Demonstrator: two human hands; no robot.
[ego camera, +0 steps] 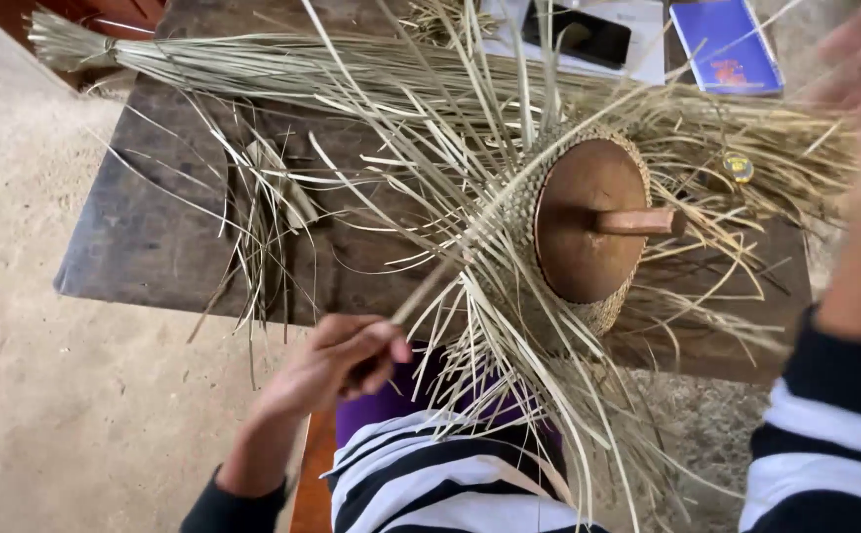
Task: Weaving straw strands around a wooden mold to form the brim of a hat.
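While the left hand [337, 360] pinches one pale straw strip [450, 266] taut from the half-woven straw hat [524, 212] on its round wooden mould [588, 219], the right hand [860, 59], blurred, seems open and empty.

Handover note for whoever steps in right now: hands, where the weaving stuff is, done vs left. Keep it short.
Left hand: pinching a straw strand that runs up to the weave.
Right hand: raised at the upper right, blurred; grip unclear.
Woven piece: wrapped round the wooden mould on the table, loose ends fanning out.
Straw bundle: along the far edge.
Done: a tight woven band around the mould.
Left: the many loose strands are unwoven.
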